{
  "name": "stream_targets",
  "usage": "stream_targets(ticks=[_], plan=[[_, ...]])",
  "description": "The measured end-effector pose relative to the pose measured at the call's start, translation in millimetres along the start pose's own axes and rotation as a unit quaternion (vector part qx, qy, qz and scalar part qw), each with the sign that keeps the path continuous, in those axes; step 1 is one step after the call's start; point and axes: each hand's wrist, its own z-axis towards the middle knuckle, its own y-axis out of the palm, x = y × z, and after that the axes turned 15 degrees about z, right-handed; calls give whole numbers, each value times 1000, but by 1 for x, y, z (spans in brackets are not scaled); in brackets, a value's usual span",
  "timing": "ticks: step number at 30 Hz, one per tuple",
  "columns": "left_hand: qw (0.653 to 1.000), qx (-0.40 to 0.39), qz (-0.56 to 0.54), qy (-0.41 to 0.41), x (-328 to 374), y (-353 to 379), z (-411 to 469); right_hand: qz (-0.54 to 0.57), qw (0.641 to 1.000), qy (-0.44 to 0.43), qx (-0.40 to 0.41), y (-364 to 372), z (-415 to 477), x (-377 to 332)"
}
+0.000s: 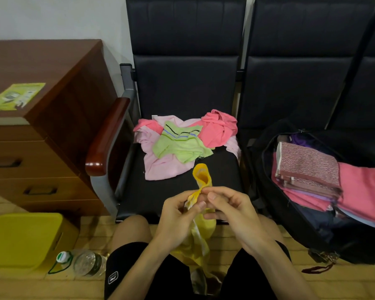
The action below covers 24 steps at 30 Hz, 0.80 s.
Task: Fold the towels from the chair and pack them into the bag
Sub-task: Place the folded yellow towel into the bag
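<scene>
A yellow towel [202, 178] is pinched between my left hand [178, 215] and my right hand [230, 208] over the front edge of the black chair seat [182, 191]; its lower part hangs between my knees. On the seat behind lie a light green striped towel [180, 146], a pale pink towel [160, 165] and a coral pink towel [219, 128], all crumpled. The open black bag [312, 230] stands on the neighbouring seat to the right, holding a stack of folded towels [307, 169], patterned maroon on top, pink beside it.
A brown wooden cabinet [52, 105] with a green leaflet [15, 96] stands at the left. On the floor lie a yellow plastic box [24, 239] and a clear water bottle [82, 263]. The chair's wooden armrest [106, 135] juts out at left.
</scene>
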Motion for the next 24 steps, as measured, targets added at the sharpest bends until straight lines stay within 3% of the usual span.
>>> stream_targets(ticks=[8,12,14,17,21,24], plan=[[993,-103,-41,37,14,-3,12,93,996,19,0,-22,-10,-15],[995,-81,-56,15,27,-15,26,71,986,-31,145,-43,2,-11],[995,-84,-44,30,38,-24,33,38,983,-38,178,-55,13,-8],[992,-115,-28,54,58,-32,40,37,998,19,44,-61,33,-7],[979,-167,36,108,77,-46,49,49,978,121,-160,-49,48,-20],[977,-166,73,115,83,-65,54,11,977,94,-192,-40,55,-41]])
